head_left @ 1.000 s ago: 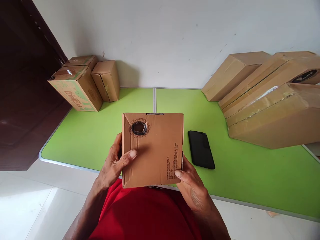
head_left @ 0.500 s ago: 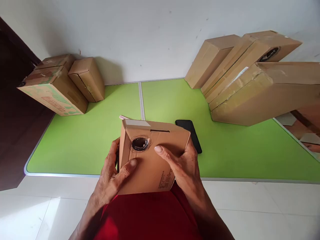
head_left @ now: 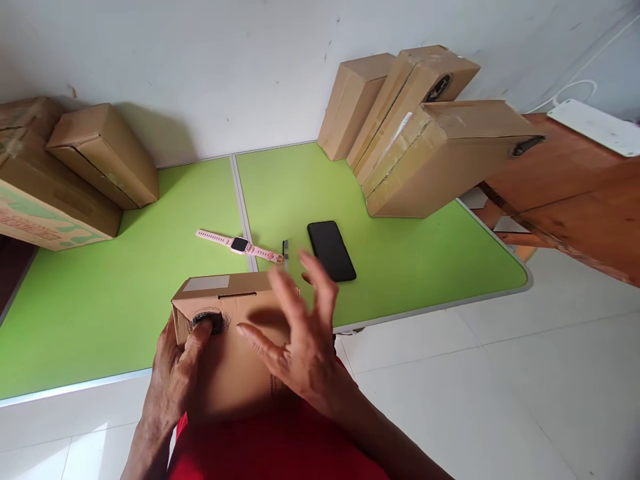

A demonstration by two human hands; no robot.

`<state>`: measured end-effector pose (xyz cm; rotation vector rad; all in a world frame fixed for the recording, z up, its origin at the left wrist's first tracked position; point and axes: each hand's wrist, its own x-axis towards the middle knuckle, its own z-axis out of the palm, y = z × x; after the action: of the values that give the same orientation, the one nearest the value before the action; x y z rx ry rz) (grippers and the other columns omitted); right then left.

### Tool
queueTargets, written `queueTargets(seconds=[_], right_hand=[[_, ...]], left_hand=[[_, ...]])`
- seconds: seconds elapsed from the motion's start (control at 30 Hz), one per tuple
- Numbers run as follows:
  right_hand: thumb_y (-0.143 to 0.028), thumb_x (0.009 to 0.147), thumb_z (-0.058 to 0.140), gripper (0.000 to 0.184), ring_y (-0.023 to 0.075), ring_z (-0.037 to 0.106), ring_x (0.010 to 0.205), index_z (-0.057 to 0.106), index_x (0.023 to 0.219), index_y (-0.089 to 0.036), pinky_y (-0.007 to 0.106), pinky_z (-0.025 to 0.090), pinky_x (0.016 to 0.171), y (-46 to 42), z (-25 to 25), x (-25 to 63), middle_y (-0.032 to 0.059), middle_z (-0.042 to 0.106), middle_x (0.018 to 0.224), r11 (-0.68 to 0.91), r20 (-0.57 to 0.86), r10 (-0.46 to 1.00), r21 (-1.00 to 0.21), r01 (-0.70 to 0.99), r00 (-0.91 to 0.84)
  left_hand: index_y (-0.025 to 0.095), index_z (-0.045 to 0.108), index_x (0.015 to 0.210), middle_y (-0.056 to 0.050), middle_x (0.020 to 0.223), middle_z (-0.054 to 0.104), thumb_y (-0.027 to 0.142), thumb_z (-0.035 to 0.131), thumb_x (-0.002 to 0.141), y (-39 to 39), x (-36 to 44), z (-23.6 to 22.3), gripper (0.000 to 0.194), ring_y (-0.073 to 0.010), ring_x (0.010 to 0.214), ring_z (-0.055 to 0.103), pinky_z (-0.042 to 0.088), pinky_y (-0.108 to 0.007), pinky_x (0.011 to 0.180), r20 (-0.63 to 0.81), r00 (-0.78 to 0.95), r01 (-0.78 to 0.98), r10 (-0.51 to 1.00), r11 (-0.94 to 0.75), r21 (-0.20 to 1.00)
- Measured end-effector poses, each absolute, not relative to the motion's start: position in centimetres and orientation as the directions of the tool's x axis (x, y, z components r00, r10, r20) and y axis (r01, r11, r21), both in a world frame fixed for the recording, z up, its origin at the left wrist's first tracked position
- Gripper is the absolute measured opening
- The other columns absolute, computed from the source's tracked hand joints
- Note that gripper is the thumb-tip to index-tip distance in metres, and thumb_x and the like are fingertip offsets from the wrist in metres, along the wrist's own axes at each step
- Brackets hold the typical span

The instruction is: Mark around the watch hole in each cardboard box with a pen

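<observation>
A brown cardboard box (head_left: 235, 373) with a dark-ringed round hole and a narrow slot is held close to the body, tilted. My left hand (head_left: 175, 367) grips its left side, the thumb hooked at the hole; the other fingers are hidden behind. Over the box's right part hovers my right hand (head_left: 305, 340), fingers spread and somewhat blurred, holding nothing. Just past the box lie a pink-strapped smartwatch (head_left: 240, 245) and a small dark and grey piece (head_left: 285, 249) I cannot identify. A black smartphone (head_left: 331, 251) rests beyond the right fingertips.
The green table (head_left: 280, 180) stands against a white wall. At its back left are two cardboard boxes (head_left: 107, 157); several more cartons (head_left: 415, 167) stand at the back right. Past them is a reddish-brown wooden surface (head_left: 565, 193) bearing a white power strip (head_left: 595, 125).
My right hand has let go of the box and lifted off with spread fingers. My left thumb has moved to the hole. The view has turned right, and the watch has come into sight.
</observation>
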<state>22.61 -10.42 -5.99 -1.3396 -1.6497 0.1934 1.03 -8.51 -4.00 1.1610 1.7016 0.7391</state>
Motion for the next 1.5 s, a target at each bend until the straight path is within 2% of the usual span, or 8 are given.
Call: queueTargets(seconds=[0.1, 0.2, 0.5, 0.77, 0.9, 1.1, 1.23, 1.5], right_hand=[[-0.028, 0.109, 0.076, 0.043, 0.0401, 0.042, 0.172, 0.068, 0.151, -0.029, 0.064, 0.044, 0.136, -10.5, -5.1, 23.0, 0.0208, 0.053, 0.175, 0.524, 0.605, 0.772, -0.436, 0.732, -0.193], [-0.016, 0.109, 0.072, 0.04, 0.0365, 0.044, 0.172, 0.074, 0.146, -0.031, 0.063, 0.043, 0.136, -10.4, -4.8, 23.2, 0.0173, 0.062, 0.172, 0.528, 0.599, 0.766, -0.379, 0.76, -0.233], [-0.013, 0.109, 0.07, 0.031, 0.0306, 0.059, 0.161, 0.077, 0.134, -0.03, 0.06, 0.036, 0.139, -10.4, -5.3, 23.5, 0.0104, 0.07, 0.167, 0.54, 0.571, 0.766, -0.322, 0.778, -0.295], [-0.017, 0.111, 0.065, 0.018, 0.0309, 0.067, 0.15, 0.076, 0.122, -0.026, 0.058, 0.046, 0.132, -9.0, -5.5, 23.5, 0.0139, 0.072, 0.163, 0.59, 0.546, 0.778, -0.467, 0.658, -0.31], [-0.028, 0.114, 0.068, 0.027, 0.0306, 0.073, 0.138, 0.072, 0.14, -0.026, 0.051, 0.062, 0.114, -5.6, -6.0, 27.2, 0.0148, 0.078, 0.147, 0.482, 0.581, 0.812, -0.623, 0.616, -0.048], [-0.007, 0.11, 0.053, 0.033, 0.0315, 0.076, 0.108, 0.082, 0.107, -0.022, 0.042, 0.059, 0.091, -0.4, -8.9, 31.6, 0.0139, 0.083, 0.108, 0.132, -0.002, 0.989, -0.462, 0.877, -0.15], [-0.033, 0.106, 0.078, 0.026, 0.0349, 0.077, 0.086, 0.073, 0.083, -0.021, 0.039, 0.045, 0.07, 0.1, -9.9, 30.6, 0.0156, 0.08, 0.086, -0.054, -0.204, 0.978, -0.419, 0.906, -0.036], [-0.023, 0.089, 0.077, 0.038, 0.0226, 0.066, 0.056, 0.057, 0.057, -0.027, 0.034, 0.038, 0.059, -1.3, -10.1, 31.5, 0.0019, 0.064, 0.055, -0.275, -0.37, 0.929, -0.638, 0.719, 0.027]], left_hand=[[0.025, 0.078, 0.139, -0.013, 0.131, 0.086, 0.083, 0.078, 0.087, -8.5, 1.6, -3.7, 0.078, -0.0436, 0.121, 0.079, 0.069, -0.044, 0.092, -0.373, -0.101, 0.361, 0.922, 0.383, 0.85], [0.028, 0.078, 0.14, -0.012, 0.128, 0.087, 0.081, 0.08, 0.087, -8.6, 2.8, -2.8, 0.075, -0.0428, 0.116, 0.081, 0.07, -0.042, 0.084, -0.382, -0.117, 0.341, 0.917, 0.398, 0.852], [0.03, 0.082, 0.139, -0.018, 0.145, 0.078, 0.081, 0.079, 0.086, -8.4, 2.3, -3.9, 0.073, -0.0533, 0.153, 0.058, 0.07, -0.054, 0.097, -0.311, -0.053, 0.398, 0.949, 0.305, 0.865], [0.032, 0.078, 0.14, -0.012, 0.159, 0.073, 0.076, 0.08, 0.091, -8.5, 2.1, -4.7, 0.066, -0.0457, 0.144, 0.068, 0.067, -0.045, 0.094, -0.344, -0.031, 0.394, 0.938, 0.328, 0.859], [0.028, 0.072, 0.144, -0.014, 0.147, 0.08, 0.076, 0.082, 0.092, -7.7, 1.0, -5.4, 0.072, -0.0414, 0.133, 0.076, 0.067, -0.043, 0.099, -0.406, 0.037, 0.311, 0.913, 0.376, 0.873], [0.021, 0.079, 0.131, -0.016, 0.126, 0.086, 0.074, 0.092, 0.082, -7.2, -2.0, -7.3, 0.074, -0.0468, 0.13, 0.078, 0.067, -0.046, 0.1, -0.468, -0.083, 0.133, 0.88, 0.475, 0.87], [0.02, 0.08, 0.127, -0.015, 0.114, 0.088, 0.072, 0.095, 0.078, -7.4, -3.4, -8.1, 0.073, -0.0476, 0.127, 0.079, 0.069, -0.048, 0.1, -0.503, -0.136, 0.044, 0.853, 0.513, 0.858], [0.026, 0.06, 0.16, -0.014, 0.161, 0.071, 0.06, 0.095, 0.087, -8.2, -1.8, -7.0, 0.088, -0.0459, 0.15, 0.065, 0.059, -0.052, 0.12, -0.457, 0.106, 0.055, 0.883, 0.453, 0.89]])
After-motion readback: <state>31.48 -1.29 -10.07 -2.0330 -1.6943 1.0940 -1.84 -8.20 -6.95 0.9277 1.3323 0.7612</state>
